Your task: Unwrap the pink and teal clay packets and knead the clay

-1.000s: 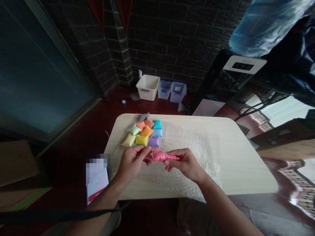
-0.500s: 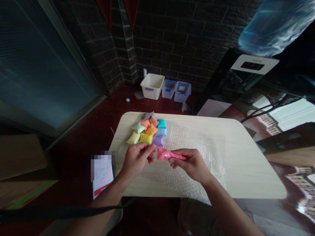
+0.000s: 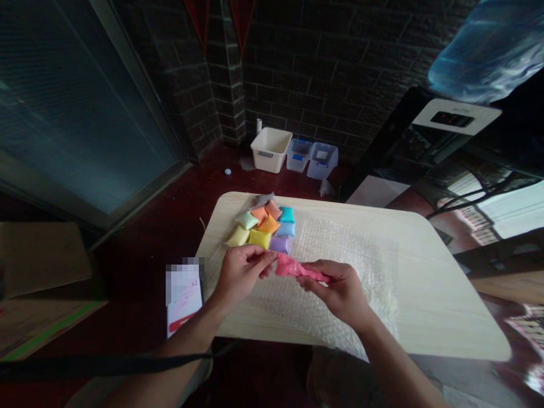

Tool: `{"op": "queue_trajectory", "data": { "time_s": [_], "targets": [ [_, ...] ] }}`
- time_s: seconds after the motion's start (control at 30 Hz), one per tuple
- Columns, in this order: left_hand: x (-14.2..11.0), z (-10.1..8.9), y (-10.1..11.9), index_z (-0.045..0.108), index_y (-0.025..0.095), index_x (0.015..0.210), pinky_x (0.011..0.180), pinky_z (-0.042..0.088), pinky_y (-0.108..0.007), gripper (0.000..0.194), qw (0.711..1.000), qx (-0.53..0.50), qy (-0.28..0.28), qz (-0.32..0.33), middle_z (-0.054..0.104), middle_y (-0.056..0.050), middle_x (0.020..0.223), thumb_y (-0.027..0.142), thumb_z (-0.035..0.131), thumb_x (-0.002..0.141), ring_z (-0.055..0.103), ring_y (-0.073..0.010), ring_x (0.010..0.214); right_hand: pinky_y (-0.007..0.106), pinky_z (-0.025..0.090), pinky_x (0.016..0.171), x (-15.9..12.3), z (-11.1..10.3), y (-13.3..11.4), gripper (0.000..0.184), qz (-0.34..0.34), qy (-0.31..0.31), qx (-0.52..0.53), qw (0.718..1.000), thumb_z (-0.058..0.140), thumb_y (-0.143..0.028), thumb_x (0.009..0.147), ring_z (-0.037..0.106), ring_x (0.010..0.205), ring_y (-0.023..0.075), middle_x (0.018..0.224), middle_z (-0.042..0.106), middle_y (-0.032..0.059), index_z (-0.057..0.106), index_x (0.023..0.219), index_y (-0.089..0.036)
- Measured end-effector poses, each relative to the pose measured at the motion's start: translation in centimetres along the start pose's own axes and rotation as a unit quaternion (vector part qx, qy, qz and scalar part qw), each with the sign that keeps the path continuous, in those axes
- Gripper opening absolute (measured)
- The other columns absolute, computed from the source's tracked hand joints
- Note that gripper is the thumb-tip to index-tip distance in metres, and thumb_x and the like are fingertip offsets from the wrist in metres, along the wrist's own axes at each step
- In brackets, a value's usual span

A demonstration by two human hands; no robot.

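Between my hands, above the table, is a stretched pink clay packet with shiny, crinkled wrapping, wider at its left end. My right hand is closed round the narrow end, thumb below and fingers on top. At the wide end, my left hand pinches with thumb and forefinger; the exact bit it grips is too small to make out clearly. Just beyond my left hand lie several pillow-shaped clay packets, among them a purple one, a yellow one, an orange one and a teal one.
A bubble wrap sheet covers the middle of the pale wooden table. Left of the table is a lit phone screen. A cream bin and two clear tubs stand by the wall. A water dispenser is at right.
The view has shifted slightly, so everything sits a little further right. Both hands stay at the pink packet, the left one now closer against its wide end.
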State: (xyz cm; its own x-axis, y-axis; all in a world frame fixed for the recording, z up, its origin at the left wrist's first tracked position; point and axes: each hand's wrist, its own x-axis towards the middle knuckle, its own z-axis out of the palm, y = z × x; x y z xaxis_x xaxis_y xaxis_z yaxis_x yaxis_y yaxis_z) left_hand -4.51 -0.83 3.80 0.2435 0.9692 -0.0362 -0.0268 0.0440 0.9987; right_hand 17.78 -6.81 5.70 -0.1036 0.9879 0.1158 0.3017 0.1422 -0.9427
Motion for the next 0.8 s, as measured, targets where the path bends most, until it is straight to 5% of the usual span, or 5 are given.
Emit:
{"op": "queue_trajectory", "data": {
  "time_s": [0.17,0.4,0.63,0.8],
  "targets": [
    [0.0,0.5,0.3,0.075,0.012,0.081,0.056,0.052,-0.024,0.034,0.995,-0.093,-0.006,-0.024,0.071,-0.005,0.071,0.044,0.071,0.092,0.064,-0.0145,0.061,0.029,0.057,0.059,0.2,0.2,0.7,0.024,0.049,0.009,0.110,0.993,0.082,-0.033,0.084,0.068,0.062,0.0169,0.071,0.075,0.0059,0.083,0.101,-0.016],
    [0.1,0.6,-0.1,0.076,0.015,0.108,0.080,0.058,-0.028,0.032,0.989,-0.126,-0.054,-0.053,0.078,-0.010,0.103,0.040,0.077,0.088,0.072,-0.0195,0.093,0.031,0.060,0.064,0.0,0.1,1.2,0.021,0.000,0.031,0.004,0.999,0.078,-0.030,0.088,0.072,0.072,0.0197,0.086,0.079,0.0086,0.082,0.105,-0.019],
    [-0.2,0.5,-0.7,0.081,0.012,0.076,0.075,0.057,-0.028,0.026,0.981,-0.137,-0.093,-0.100,0.078,-0.006,0.073,0.038,0.087,0.077,0.070,-0.0160,0.071,0.032,0.056,0.070,0.0,0.3,0.3,0.031,-0.042,-0.071,-0.014,0.996,0.076,-0.029,0.091,0.070,0.079,0.0195,0.094,0.079,0.0077,0.078,0.121,-0.021],
    [-0.1,0.3,-0.9,0.076,0.014,0.065,0.057,0.050,-0.022,0.036,0.978,-0.156,-0.019,-0.138,0.073,-0.001,0.061,0.028,0.103,0.046,0.062,-0.0115,0.057,0.032,0.055,0.073,0.2,0.1,-0.2,0.026,-0.048,-0.097,-0.011,0.994,0.076,-0.028,0.091,0.069,0.081,0.0194,0.098,0.078,0.0086,0.080,0.115,-0.020]
  ]
}}
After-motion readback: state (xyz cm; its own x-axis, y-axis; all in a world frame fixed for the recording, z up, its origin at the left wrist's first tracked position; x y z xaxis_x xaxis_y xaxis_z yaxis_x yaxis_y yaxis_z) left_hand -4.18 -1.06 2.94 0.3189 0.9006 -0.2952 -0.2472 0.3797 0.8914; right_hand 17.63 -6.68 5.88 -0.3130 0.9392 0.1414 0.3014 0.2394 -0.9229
